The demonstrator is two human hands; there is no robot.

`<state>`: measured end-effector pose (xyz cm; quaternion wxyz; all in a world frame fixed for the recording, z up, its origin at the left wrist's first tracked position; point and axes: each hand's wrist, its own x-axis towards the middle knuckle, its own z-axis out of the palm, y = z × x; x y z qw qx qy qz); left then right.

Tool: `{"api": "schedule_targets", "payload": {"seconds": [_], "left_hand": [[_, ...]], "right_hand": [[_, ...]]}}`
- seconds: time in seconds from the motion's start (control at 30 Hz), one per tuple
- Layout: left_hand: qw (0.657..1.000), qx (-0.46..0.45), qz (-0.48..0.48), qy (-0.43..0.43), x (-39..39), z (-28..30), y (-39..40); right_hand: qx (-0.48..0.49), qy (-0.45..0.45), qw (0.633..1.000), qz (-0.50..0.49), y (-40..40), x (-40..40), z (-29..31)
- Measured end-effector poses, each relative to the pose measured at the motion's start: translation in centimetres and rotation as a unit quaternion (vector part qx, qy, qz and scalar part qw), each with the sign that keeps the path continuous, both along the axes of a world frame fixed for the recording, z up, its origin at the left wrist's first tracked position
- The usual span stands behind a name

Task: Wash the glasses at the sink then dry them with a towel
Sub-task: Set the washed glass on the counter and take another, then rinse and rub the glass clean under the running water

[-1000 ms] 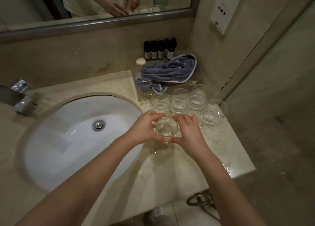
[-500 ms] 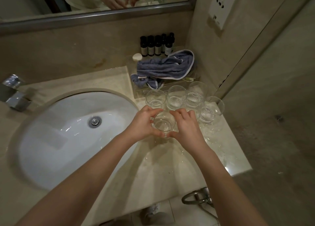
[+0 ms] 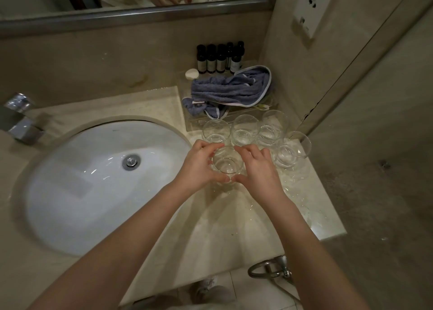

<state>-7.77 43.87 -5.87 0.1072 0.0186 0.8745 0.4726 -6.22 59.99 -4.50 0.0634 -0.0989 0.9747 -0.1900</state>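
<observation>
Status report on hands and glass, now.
Left hand and right hand both grip the clear round drinking glass, upright over the wet beige counter. Four more clear glasses crowd close behind. Blue-grey towel untouched.

We see clear, shiny glass cups (image 3: 243, 131) on a smooth, wet stone top (image 3: 225, 218). Sink (image 3: 70, 192) = glossy white, w/ shiny metal tap (image 3: 21, 122). Towel (image 3: 232, 89) = soft, fuzzy blue cloth.
</observation>
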Motion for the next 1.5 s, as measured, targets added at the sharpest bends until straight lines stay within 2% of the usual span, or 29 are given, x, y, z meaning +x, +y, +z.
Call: {"api": "schedule_targets", "payload": {"seconds": [0.27,0.43,0.53,0.63,0.87,1.1,1.2,1.4,1.5], "left_hand": [[0.999,-0.038,-0.017,0.013,0.1,-0.1,-0.2],[0.992,-0.110,-0.051,0.025,0.6,0.1,-1.9],[0.985,-0.158,-0.066,0.000,1.0,0.2,-4.5],[0.977,-0.196,-0.076,-0.022,1.6,0.7,-8.0],[0.966,-0.251,-0.020,-0.063,5.4,2.8,-20.9],[0.944,-0.296,0.098,-0.106,12.2,5.7,-38.0],[0.938,-0.286,0.151,-0.125,15.2,6.7,-43.8],[0.927,-0.282,0.222,-0.105,17.9,7.9,-51.6],[0.924,-0.292,0.226,-0.100,17.3,7.7,-53.7]], "right_hand": [[0.014,0.000,1.000,0.002,-0.1,0.0,0.1],[0.024,0.023,0.999,0.004,-1.0,1.2,0.7],[0.036,0.045,0.998,0.022,-2.5,1.9,1.5],[0.050,0.028,0.996,0.069,-5.6,2.0,2.3],[0.101,-0.036,0.974,0.201,-17.9,1.9,3.5],[0.136,-0.033,0.934,0.328,-34.1,3.2,4.2],[0.144,-0.032,0.916,0.372,-40.7,4.0,4.3],[0.156,-0.019,0.891,0.425,-50.7,4.8,4.3],[0.165,-0.026,0.891,0.423,-53.5,4.4,4.0]]}}
